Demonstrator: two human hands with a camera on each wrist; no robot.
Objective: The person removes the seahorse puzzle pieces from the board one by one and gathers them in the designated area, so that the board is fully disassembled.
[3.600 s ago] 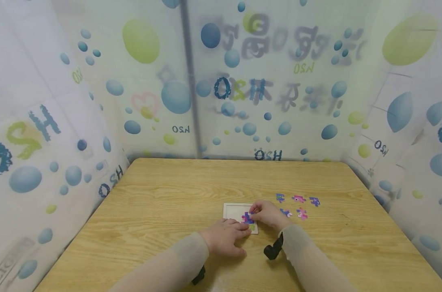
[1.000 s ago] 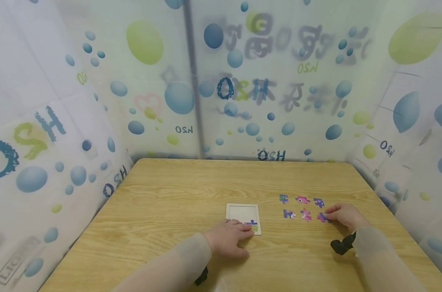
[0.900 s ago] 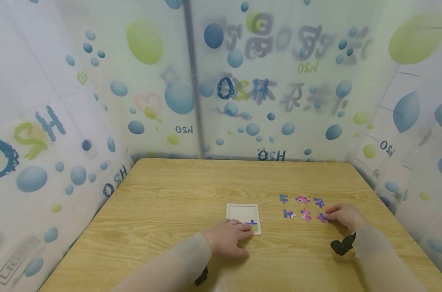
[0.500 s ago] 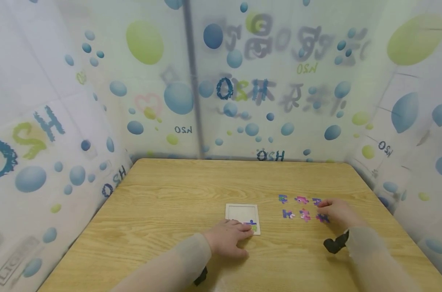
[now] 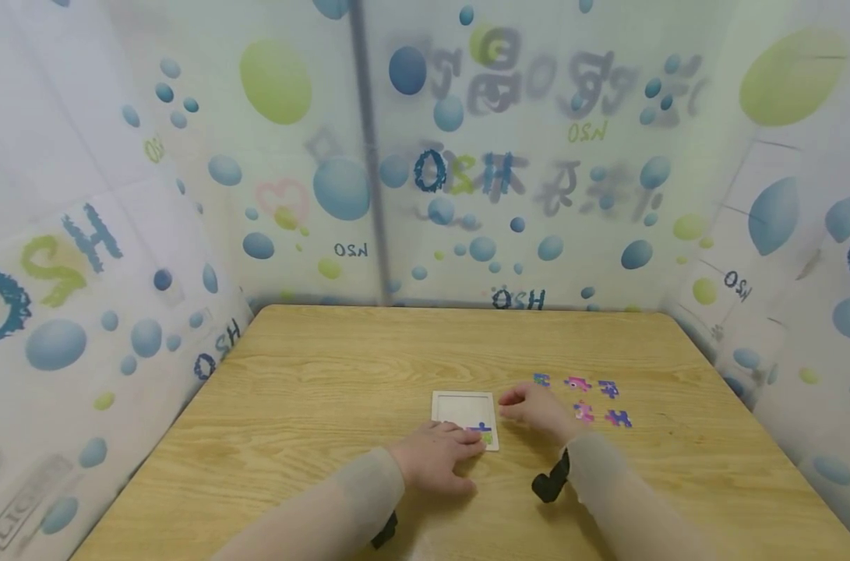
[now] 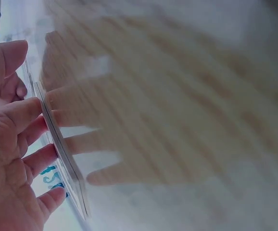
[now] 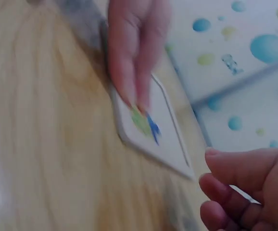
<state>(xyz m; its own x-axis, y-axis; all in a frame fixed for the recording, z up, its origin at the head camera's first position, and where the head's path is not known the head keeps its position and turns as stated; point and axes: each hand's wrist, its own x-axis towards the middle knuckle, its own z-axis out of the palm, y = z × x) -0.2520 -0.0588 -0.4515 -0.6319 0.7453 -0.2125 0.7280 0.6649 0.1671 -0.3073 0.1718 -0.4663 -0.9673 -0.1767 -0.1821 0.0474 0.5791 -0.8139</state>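
My left hand rests on the lower part of a white square puzzle tray, fingers spread. Blue-and-green jigsaw pieces sit in the tray's near right corner, partly covered by those fingers. In the left wrist view, the fingertips lie against the tray's edge. Just right of the tray is my right hand, fingers loosely bent. No piece shows between its thumb and fingers in the right wrist view. It covers the near left spot among the loose pieces.
To the right lie several loose jigsaw pieces: a blue-green one, a pink one with an eye, a purple one, a pink one and a blue-purple one. A patterned curtain encloses the wooden table.
The purple-pink piece, pinched over the tray earlier, now lies at the right end of the near row. My right hand has since passed the far-row purple piece and swung left beside the tray.
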